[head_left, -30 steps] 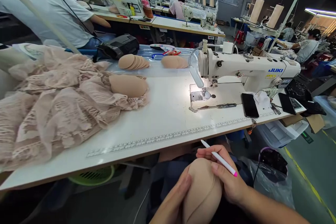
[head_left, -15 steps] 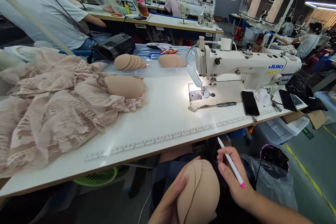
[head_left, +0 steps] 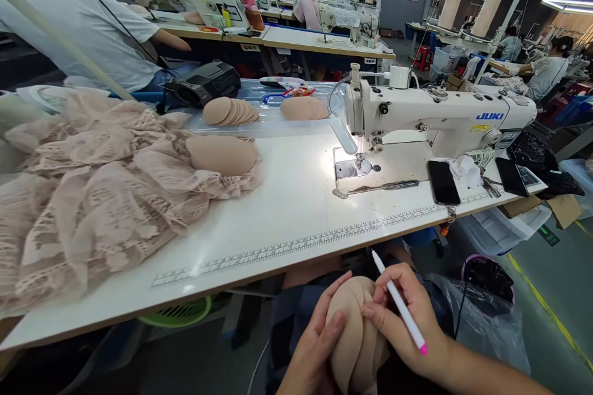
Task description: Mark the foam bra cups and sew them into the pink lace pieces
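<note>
Over my lap, my left hand is closed around a fanned stack of beige bra pads, fingers behind and thumb on the front. My right hand has a white marker pen with a pink end lodged between its fingers. Its thumb and index finger touch the right side of the stack. The white tip of the pen points up towards the table edge. On the table lies a heap of pale pink lace fabric, with another beige pad resting on it.
A JUKI sewing machine stands on the white table, its lamp lit. Tweezers, a phone and two pad piles lie around it. A ruler strip runs along the front edge. Co-workers sit beyond.
My right hand has moved left and down onto the pads, with the marker pen still in its fingers. The pads now fan apart more, and my left thumb lies further over them.
</note>
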A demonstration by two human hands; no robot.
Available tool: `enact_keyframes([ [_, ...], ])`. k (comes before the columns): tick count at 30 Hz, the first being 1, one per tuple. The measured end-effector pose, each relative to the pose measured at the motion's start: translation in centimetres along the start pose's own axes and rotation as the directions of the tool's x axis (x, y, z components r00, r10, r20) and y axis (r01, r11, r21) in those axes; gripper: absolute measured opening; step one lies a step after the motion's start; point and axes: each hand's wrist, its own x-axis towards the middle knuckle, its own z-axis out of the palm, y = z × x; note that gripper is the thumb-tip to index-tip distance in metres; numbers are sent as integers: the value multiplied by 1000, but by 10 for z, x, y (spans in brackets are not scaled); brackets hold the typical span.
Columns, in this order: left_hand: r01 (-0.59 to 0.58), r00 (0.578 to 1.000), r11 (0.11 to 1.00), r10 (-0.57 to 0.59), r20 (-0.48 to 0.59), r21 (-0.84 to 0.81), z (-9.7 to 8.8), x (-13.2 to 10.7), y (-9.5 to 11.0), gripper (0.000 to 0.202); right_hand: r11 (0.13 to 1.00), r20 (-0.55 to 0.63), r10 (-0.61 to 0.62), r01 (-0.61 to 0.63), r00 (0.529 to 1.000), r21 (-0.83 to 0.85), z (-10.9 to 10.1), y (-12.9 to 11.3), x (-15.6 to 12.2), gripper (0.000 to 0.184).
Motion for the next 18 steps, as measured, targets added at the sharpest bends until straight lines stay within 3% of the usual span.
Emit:
enact_keyframes([
  [5,106,994,987,-108,-10,-125,-4,6,-10,96,994,-141,-112,110,984,-20,0,4,2,28],
  [9,176,984,969,-169,54,-171,-11,14,-24,82,975,-36,33,-24,999,219,7,13,1,42],
  [12,199,980,961,-191,60,-191,-20,19,-22,70,930,-70,80,-49,994,364,11,21,1,40],
  [16,377,918,866,-396,11,-328,-24,21,-9,60,918,-18,60,-48,998,394,7,24,1,37],
  [18,382,909,840,-418,-9,-385,-22,21,-6,58,950,-33,36,-24,999,312,1,22,0,34],
])
